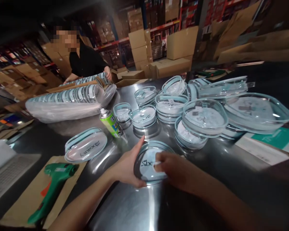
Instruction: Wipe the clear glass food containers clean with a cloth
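A clear oval cosmetic bag [146, 170] with pale blue trim and black "beauty" lettering lies on the metal table in front of me. My left hand [128, 166] grips its left side, thumb along the upper edge and fingers at the lower edge. Over its right half, my right hand [173, 168] is closed, knuckles up, against the top face. A bit of white shows by its fingertips, but I cannot make out what they hold. Part of the lettering is hidden beneath this hand.
Stacked clear bags [170, 107] stand beyond my hands, beside a green spray can [110, 122]. One bag [86, 146] lies apart at left. A green glue gun [54, 186] rests on cardboard. Across the table, a person [86, 62] handles rows of packed bags [72, 96].
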The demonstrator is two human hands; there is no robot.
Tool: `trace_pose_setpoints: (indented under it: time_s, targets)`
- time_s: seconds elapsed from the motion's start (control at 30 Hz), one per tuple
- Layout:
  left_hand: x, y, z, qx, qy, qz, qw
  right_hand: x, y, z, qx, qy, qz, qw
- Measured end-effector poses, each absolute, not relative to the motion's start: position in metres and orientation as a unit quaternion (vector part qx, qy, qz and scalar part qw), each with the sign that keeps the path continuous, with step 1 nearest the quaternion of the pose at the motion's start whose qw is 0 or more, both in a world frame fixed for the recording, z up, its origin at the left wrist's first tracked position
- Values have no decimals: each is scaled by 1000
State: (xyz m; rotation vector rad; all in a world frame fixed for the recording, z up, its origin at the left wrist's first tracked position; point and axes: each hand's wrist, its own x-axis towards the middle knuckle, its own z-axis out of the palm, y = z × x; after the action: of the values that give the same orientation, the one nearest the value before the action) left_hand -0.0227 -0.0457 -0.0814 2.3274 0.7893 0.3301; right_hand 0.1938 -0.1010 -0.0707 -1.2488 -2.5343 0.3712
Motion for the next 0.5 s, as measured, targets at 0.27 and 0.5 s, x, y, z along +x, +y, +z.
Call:
trace_pose_setpoints:
  time_s: [0.27, 0.5]
  targets:
    - [-24, -47, -83, 890, 287, 142, 325, 164, -113, -69, -398, -892, 132, 170]
    - [-32, -46, -80, 896, 274, 140, 320, 243, -127, -27, -441, -729, 235, 468]
